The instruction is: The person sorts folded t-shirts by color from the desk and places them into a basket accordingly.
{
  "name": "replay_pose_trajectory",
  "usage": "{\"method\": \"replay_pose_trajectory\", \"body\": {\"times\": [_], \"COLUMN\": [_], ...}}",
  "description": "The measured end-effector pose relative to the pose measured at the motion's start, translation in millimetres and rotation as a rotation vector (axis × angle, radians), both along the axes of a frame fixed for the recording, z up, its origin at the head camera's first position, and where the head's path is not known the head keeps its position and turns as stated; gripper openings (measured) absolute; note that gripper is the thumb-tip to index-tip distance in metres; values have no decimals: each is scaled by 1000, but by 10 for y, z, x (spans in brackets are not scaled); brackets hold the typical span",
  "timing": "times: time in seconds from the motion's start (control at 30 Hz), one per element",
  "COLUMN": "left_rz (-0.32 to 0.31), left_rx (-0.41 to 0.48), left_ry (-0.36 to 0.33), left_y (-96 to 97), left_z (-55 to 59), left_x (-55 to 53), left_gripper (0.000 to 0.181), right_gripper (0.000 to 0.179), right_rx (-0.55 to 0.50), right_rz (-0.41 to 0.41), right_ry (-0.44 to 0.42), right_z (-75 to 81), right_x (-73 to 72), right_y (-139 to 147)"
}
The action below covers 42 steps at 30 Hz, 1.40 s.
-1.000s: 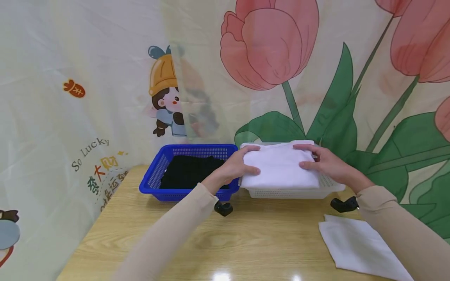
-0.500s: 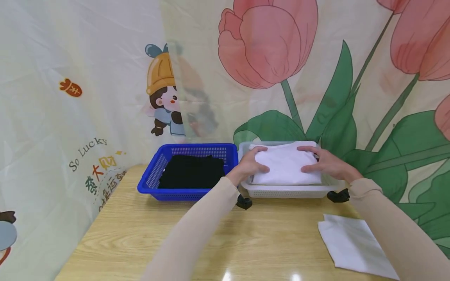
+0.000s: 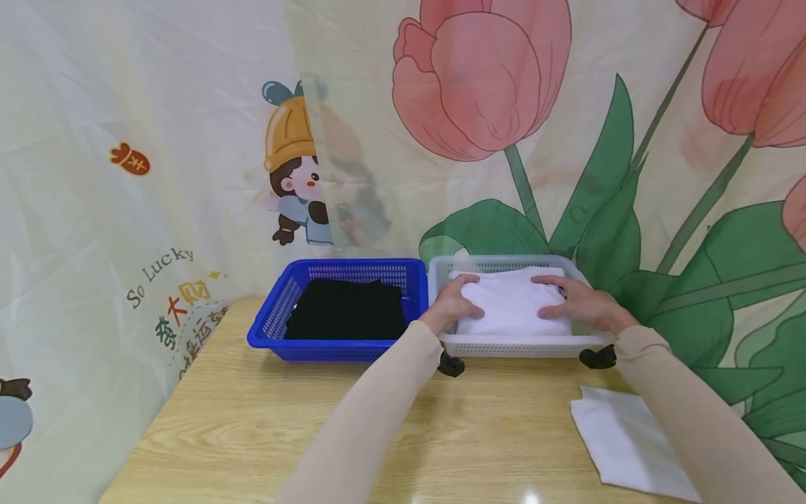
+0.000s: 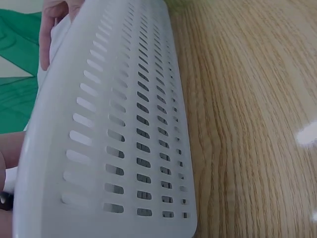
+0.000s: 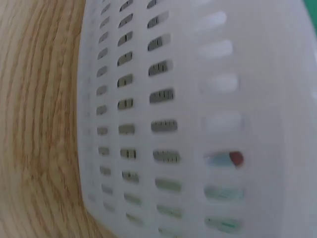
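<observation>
folded white cloth [image 3: 513,301]: down inside the white basket [image 3: 504,348]; i cannot tell if it touches the bottom.
left hand [image 3: 450,302]: gripping the cloth's 9 o'clock edge, half open, thumb and finger apart on top.
right hand [image 3: 588,302]: matching grip, 3 o'clock edge; any fingers beneath are hidden from me.
blue basket [image 3: 340,344]: just beside, at 9 o'clock of the white one, black cloth [image 3: 346,311] inside.
second white cloth [image 3: 620,441]: on the table [image 3: 252,420], 5 o'clock from the white basket, partly behind the right sleeve [image 3: 693,413].

Left hand [image 3: 452,304] opposite right hand [image 3: 584,304], fingers [image 3: 467,278] seemingly curled
</observation>
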<state>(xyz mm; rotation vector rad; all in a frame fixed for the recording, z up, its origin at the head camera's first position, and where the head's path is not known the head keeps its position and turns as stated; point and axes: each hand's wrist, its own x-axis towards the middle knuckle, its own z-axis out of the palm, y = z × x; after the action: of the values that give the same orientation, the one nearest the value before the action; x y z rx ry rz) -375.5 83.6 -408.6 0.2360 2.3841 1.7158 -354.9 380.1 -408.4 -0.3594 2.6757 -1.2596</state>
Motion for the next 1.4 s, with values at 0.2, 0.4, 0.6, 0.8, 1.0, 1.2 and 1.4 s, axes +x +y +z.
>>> {"method": "replay_pose_trajectory", "body": {"times": [0.2, 0.4, 0.6, 0.8, 1.0, 1.2, 1.4], "left_rz": [55, 72, 61, 55, 53, 28, -5], "left_rx": [-7, -26, -45, -84, -113, -172, -213], "left_ry": [-2, -14, -33, -42, -64, -125, -178], "left_y": [51, 103, 127, 141, 154, 161, 88], "left_z": [-71, -118, -180, -249, -249, -220, -199], "left_x": [-59, -135, -186, -249, -223, -199, -150], "left_gripper": [84, 82, 82, 84, 87, 83, 80], "right_gripper": [81, 82, 83, 81, 80, 82, 81], "right_rx": [-45, -51, -65, -45, -30, 6, 99], "right_rz": [-10, -52, -47, -46, -69, -81, -72], "right_ry": [-2, -27, -33, -29, -40, -92, -138], "right_z": [-89, -213, -263, -280, -296, -272, -223], "right_x": [-79, -125, -128, -136, -151, -161, -142], "right_y": [-60, -60, -47, -48, -68, -51, -48]}}
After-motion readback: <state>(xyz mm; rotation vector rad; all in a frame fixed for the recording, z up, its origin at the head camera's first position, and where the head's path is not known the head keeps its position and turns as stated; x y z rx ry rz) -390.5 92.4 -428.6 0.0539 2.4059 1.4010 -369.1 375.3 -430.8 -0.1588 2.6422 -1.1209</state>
